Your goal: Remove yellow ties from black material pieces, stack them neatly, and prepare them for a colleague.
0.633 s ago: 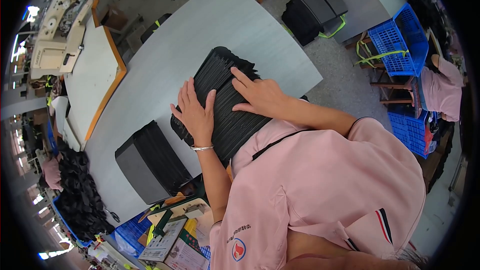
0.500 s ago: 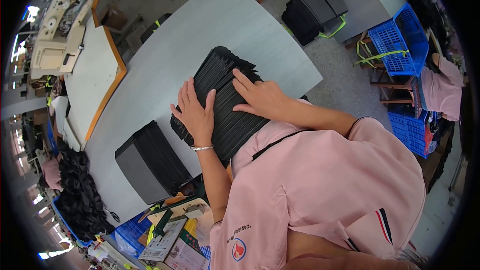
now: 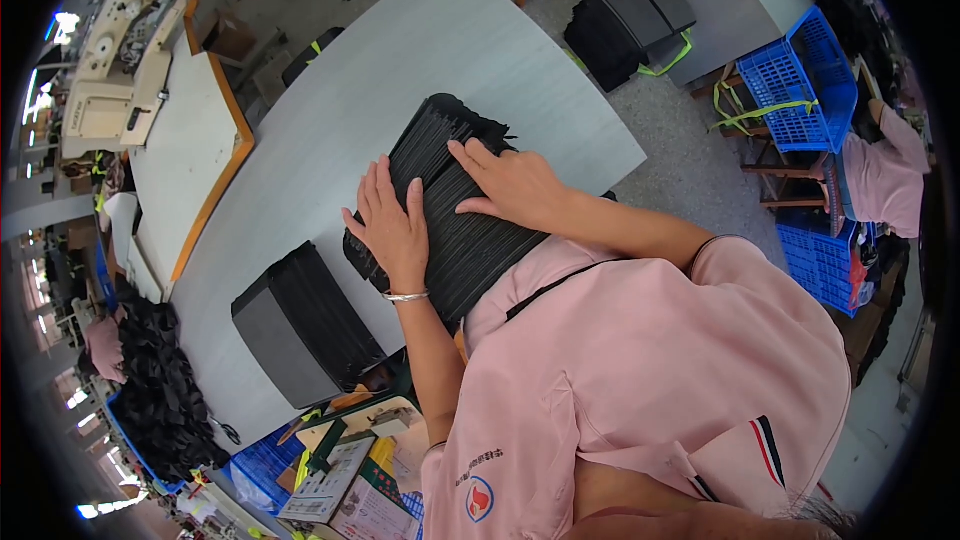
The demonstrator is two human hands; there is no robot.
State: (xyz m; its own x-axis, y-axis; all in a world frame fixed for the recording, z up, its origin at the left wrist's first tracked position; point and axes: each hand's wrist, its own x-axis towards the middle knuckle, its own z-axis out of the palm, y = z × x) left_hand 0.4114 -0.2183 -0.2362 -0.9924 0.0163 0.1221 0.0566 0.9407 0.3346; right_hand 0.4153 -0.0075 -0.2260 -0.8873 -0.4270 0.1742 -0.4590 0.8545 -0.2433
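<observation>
A thick row of thin black fabric pieces [image 3: 470, 255], standing on edge and packed close together, lies on the grey table [image 3: 410, 40] against my front. Flat along its left side rests my left hand [image 3: 395, 235], fingers stretched out and thumb apart, with a silver bangle at the wrist. My right hand [image 3: 515, 185] lies over the upper right of the row. Its index finger and thumb are spread and touch the edges of the pieces; the other fingers are partly hidden. A gap runs between pieces near that index finger. Neither hand visibly grips a piece.
Another black stack [image 3: 300, 325] sits on the table to the left. Beyond are a sewing machine [image 3: 110, 70] and an orange-edged table [image 3: 190, 160]. Blue crates [image 3: 790, 90] and a bound black bundle [image 3: 625, 25] stand at right. Someone in pink [image 3: 885, 180] is at far right.
My right hand has shifted slightly left over the row, its index fingertip now closer to my left hand. My left hand has hardly moved.
</observation>
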